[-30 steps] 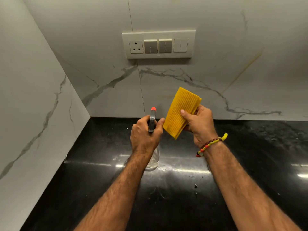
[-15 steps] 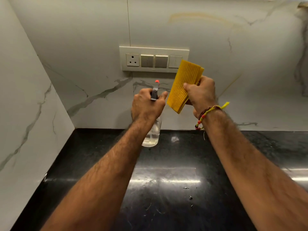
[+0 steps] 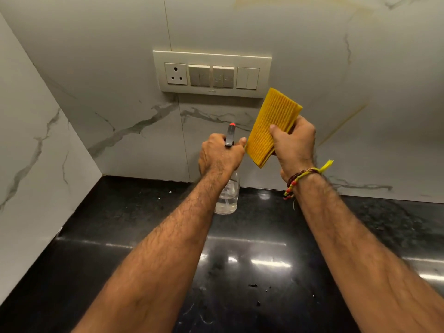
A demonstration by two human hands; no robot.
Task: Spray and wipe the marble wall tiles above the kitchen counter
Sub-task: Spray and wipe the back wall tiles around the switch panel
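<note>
Your left hand [image 3: 219, 153] is wrapped round the neck of a clear spray bottle [image 3: 228, 197], fingers curled on the trigger head; the dark sprayer with its red nozzle tip [image 3: 231, 125] points at the marble wall tiles [image 3: 120, 75], below the switch plate [image 3: 212, 73]. Bottle body hangs below your fist, some clear liquid in it, held in front of the tiles above the black counter [image 3: 240, 272]. Your right hand [image 3: 294, 145] grips a folded yellow ribbed cloth [image 3: 271, 123], thumb pressed on its face, cloth held up just right of and below the switch plate, its top corner overlapping the plate's lower right edge. Beaded thread bracelet [image 3: 300, 180] on your right wrist. Switch plate has one three-pin socket at its left end, then three switch modules; tiny mark on its bottom rim, unreadable. No label readable on the bottle. Few crumbs on the counter, well below the plate.
</note>
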